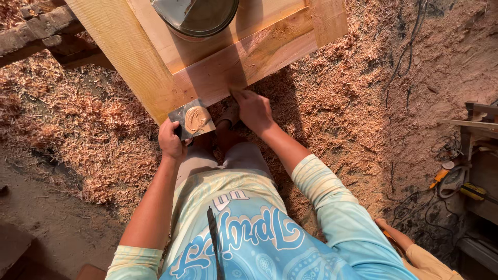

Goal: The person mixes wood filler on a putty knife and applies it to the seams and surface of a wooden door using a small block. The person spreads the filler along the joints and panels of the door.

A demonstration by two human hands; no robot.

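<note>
Left hand (171,141) holds putty plate (193,119) beside frame (218,78).

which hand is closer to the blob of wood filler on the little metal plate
Left. The left hand holds the metal plate carrying the filler; the right hand is off to the side, fingertips on the wooden frame.

warm, bright sunlight from the left, hard shadows, sharp focus, edges slightly bowed.
</note>
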